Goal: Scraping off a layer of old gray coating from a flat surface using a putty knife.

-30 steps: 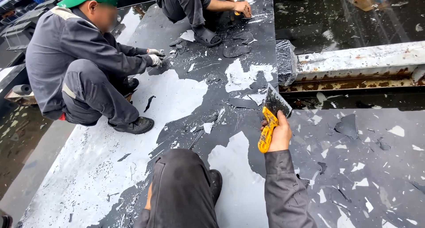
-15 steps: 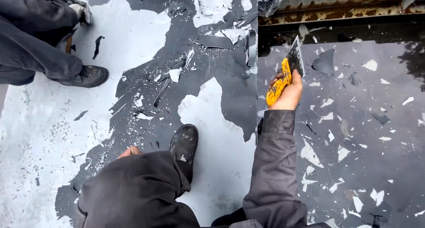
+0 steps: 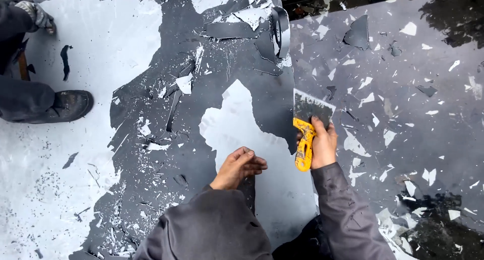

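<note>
My right hand (image 3: 323,143) grips a scraper with a yellow handle (image 3: 304,145); its wide metal blade (image 3: 311,106) points away from me at the edge of the dark grey coating. My left hand (image 3: 238,167) rests on my knee with fingers loosely curled, holding nothing, beside a bare white patch (image 3: 242,129) of the surface. The dark grey coating (image 3: 217,68) is peeled and flaking around that patch.
Another person crouches at the far left: a black shoe (image 3: 68,104) and a gloved hand (image 3: 36,15). A large white scraped area (image 3: 85,53) lies on the left. Curled strips of peeled coating (image 3: 275,30) lie at the top. White flakes litter the wet dark surface (image 3: 403,98) on the right.
My view has tilted down and closer. My right hand with the scraper has drawn back toward me, and my left hand has come into view on my knee.
</note>
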